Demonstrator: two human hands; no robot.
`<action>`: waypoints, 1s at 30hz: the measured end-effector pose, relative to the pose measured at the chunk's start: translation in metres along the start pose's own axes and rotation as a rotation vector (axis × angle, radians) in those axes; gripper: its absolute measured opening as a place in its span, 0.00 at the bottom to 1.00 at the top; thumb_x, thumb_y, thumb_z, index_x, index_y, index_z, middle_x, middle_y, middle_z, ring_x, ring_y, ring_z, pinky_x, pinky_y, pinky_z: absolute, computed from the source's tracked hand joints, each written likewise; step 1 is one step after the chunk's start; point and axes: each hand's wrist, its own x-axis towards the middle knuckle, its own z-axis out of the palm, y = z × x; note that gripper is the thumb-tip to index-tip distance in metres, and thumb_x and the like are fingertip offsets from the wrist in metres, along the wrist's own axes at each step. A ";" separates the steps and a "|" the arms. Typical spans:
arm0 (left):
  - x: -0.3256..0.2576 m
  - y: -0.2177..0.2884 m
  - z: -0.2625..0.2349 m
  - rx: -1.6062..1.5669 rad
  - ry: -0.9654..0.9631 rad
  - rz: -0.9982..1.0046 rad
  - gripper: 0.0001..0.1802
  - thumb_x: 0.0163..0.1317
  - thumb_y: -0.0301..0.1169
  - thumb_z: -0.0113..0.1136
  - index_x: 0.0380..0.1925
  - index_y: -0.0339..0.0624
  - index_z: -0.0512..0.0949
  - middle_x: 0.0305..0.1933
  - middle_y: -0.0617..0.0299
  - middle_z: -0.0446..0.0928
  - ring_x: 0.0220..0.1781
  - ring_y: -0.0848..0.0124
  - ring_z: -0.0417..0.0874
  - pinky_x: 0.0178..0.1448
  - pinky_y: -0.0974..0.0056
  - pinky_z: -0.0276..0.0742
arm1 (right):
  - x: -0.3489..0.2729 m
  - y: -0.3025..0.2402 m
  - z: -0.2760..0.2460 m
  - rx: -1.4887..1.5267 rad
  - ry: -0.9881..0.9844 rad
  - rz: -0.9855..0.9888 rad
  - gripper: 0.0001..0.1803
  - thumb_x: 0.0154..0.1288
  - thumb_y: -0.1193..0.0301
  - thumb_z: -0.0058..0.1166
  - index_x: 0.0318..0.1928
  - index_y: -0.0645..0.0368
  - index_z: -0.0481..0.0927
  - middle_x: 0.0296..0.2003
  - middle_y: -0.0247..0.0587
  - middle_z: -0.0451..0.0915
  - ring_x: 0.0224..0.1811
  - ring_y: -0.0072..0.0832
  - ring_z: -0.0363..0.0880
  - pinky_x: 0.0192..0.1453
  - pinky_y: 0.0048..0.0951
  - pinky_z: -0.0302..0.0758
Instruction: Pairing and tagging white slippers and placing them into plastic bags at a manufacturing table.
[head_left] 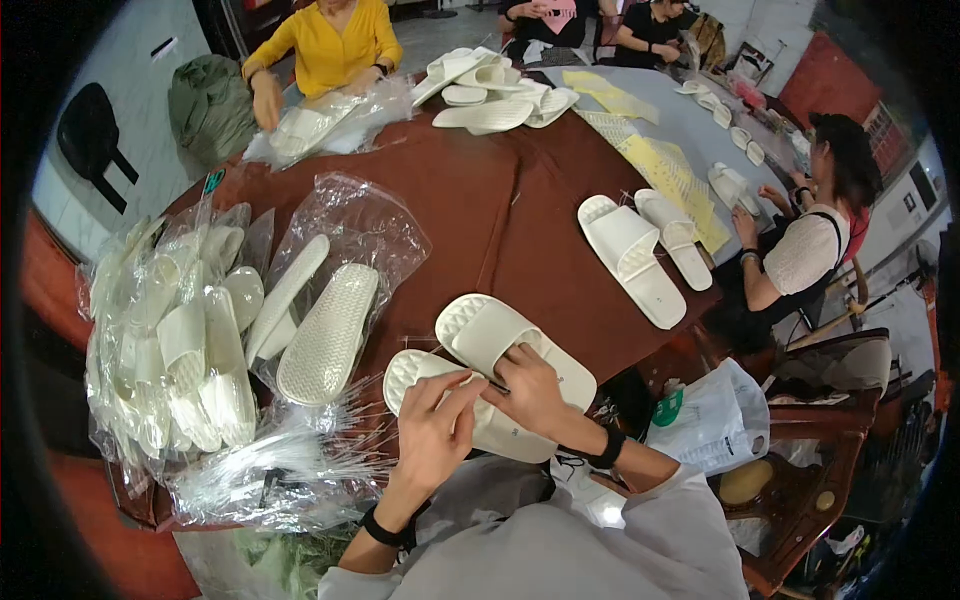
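Two white slippers lie side by side at the table edge before me. The farther slipper (485,335) has my right hand (530,390) over its footbed, fingers curled in at the strap's opening. Above the nearer slipper (405,372) my left hand (435,430) is closed in a pinch, its fingertips close to my right hand. A small dark thing (495,386) shows between the two hands; its kind is unclear. To their left, two more white slippers, one sole up (330,335), rest on a clear plastic bag (385,225).
Bagged slippers (185,340) are heaped at the left, beside a bundle of thin clear plastic strands (285,465). Another slipper pair (630,260) stands right on the brown-covered table (450,210). A slipper pile (490,95) lies at the far side. Several people work around the tables.
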 end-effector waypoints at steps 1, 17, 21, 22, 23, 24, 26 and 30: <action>-0.003 -0.001 -0.002 -0.016 0.009 -0.027 0.17 0.51 0.19 0.61 0.43 0.45 0.82 0.46 0.59 0.79 0.43 0.61 0.79 0.47 0.59 0.73 | 0.004 0.000 0.005 -0.007 0.077 -0.026 0.14 0.53 0.64 0.65 0.28 0.64 0.79 0.31 0.47 0.77 0.37 0.43 0.77 0.38 0.41 0.76; -0.042 -0.012 -0.014 -0.141 0.016 -0.235 0.15 0.56 0.22 0.61 0.44 0.46 0.82 0.45 0.56 0.80 0.45 0.56 0.80 0.46 0.57 0.79 | 0.144 0.206 -0.161 -0.329 0.331 0.152 0.23 0.64 0.58 0.57 0.28 0.68 0.70 0.24 0.56 0.72 0.27 0.45 0.71 0.35 0.44 0.67; -0.045 -0.005 -0.010 -0.190 -0.082 -0.117 0.16 0.56 0.23 0.62 0.46 0.46 0.80 0.47 0.57 0.78 0.46 0.57 0.80 0.48 0.57 0.78 | 0.198 0.339 -0.191 -0.370 0.312 0.185 0.28 0.65 0.56 0.55 0.21 0.71 0.70 0.15 0.47 0.66 0.20 0.32 0.64 0.28 0.43 0.63; -0.048 -0.004 -0.011 -0.200 -0.126 -0.085 0.16 0.56 0.24 0.62 0.46 0.46 0.79 0.48 0.58 0.78 0.46 0.57 0.80 0.49 0.56 0.78 | 0.208 0.359 -0.186 -0.377 0.281 0.242 0.29 0.65 0.56 0.55 0.19 0.71 0.69 0.12 0.45 0.63 0.18 0.30 0.61 0.26 0.43 0.61; -0.050 -0.003 -0.011 -0.209 -0.146 -0.084 0.17 0.54 0.23 0.62 0.46 0.45 0.78 0.48 0.58 0.77 0.46 0.56 0.79 0.50 0.56 0.77 | 0.215 0.376 -0.184 -0.372 0.258 0.242 0.30 0.65 0.56 0.54 0.18 0.72 0.68 0.11 0.45 0.61 0.17 0.30 0.58 0.25 0.44 0.60; -0.053 -0.003 -0.011 -0.198 -0.129 -0.114 0.17 0.54 0.23 0.62 0.46 0.45 0.78 0.48 0.58 0.77 0.46 0.56 0.79 0.50 0.56 0.77 | 0.217 0.392 -0.183 -0.373 0.238 0.247 0.30 0.65 0.57 0.53 0.16 0.72 0.67 0.09 0.44 0.60 0.16 0.30 0.56 0.24 0.44 0.58; -0.058 -0.002 -0.014 -0.232 -0.182 -0.115 0.18 0.52 0.23 0.62 0.46 0.45 0.78 0.48 0.58 0.76 0.46 0.56 0.78 0.50 0.55 0.77 | 0.220 0.411 -0.179 -0.399 0.126 0.286 0.28 0.65 0.57 0.52 0.21 0.73 0.72 0.13 0.49 0.66 0.20 0.32 0.64 0.28 0.44 0.62; -0.067 -0.006 -0.019 -0.217 -0.223 -0.157 0.18 0.52 0.23 0.62 0.45 0.45 0.78 0.47 0.59 0.76 0.45 0.56 0.78 0.49 0.55 0.76 | 0.202 0.417 -0.165 -0.311 0.065 0.258 0.22 0.64 0.60 0.54 0.31 0.73 0.77 0.21 0.53 0.74 0.28 0.34 0.75 0.37 0.42 0.70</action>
